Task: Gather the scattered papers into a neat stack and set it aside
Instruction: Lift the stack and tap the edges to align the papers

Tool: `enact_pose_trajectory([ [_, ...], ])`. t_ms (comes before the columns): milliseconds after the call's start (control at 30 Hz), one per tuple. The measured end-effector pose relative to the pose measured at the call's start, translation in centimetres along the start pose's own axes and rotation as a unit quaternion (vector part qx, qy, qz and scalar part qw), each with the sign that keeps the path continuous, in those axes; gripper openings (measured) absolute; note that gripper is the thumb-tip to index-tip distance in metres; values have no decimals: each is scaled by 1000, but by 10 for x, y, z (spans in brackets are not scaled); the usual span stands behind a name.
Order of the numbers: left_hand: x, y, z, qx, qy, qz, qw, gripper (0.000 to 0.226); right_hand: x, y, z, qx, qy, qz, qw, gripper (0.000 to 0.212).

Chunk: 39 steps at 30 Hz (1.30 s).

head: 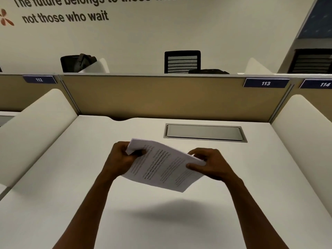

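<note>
Currently the printed paper stack (162,166) is held above the white desk (251,186), left hand (122,159) fingers clamped on one end and right hand (211,164) fingers on the other; gathering appears complete, while squaring and setting aside remain.

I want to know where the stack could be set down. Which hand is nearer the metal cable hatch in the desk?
Right. The right hand grips the paper stack just in front of the metal cable hatch; the left hand grips the stack's other end, further left of the hatch.
</note>
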State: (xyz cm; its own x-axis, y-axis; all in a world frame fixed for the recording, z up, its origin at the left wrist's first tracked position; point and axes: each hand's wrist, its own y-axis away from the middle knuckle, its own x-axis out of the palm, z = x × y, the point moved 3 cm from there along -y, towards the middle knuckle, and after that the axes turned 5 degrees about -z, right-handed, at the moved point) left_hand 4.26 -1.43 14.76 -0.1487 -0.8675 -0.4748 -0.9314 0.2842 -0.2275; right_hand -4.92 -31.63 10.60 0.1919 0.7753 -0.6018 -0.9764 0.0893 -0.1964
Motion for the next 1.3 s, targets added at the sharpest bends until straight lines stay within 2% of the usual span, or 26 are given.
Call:
enact_pose_trajectory([
  [67, -6, 4, 12, -35, 44, -28, 998, 13, -14, 4, -17, 35, -70, -66, 995, 60],
  [100, -8, 5, 18, -49, 67, -39, 996, 12, -15, 7, -24, 67, -153, -77, 983, 73],
  [167, -11, 9, 26, -69, 111, -51, 990, 17, -7, 15, -38, 123, -312, -50, 941, 93],
  [200, -10, 11, 29, -75, 135, -50, 987, 19, 2, 18, -42, 130, -345, -22, 929, 95],
  [267, -6, 13, 33, -79, 174, -39, 981, 24, 23, 25, -43, 125, -374, 30, 919, 80],
  [333, -1, 15, 38, -82, 195, -32, 977, 30, 38, 30, -42, 137, -397, 15, 907, 59],
  [433, 3, 16, 48, -92, 198, -35, 975, 32, 46, 30, -42, 180, -383, -44, 905, 41],
  [600, 7, 22, 73, -125, 207, -46, 969, 22, 55, 27, -46, 199, -299, -64, 931, 25],
  [933, 38, 58, 129, -210, 240, -27, 947, 17, 101, 59, -86, 243, -231, -74, 939, 27],
  [1300, 43, 59, 142, -221, 224, -41, 948, 18, 103, 57, -93, 239, -220, -100, 940, 28],
])
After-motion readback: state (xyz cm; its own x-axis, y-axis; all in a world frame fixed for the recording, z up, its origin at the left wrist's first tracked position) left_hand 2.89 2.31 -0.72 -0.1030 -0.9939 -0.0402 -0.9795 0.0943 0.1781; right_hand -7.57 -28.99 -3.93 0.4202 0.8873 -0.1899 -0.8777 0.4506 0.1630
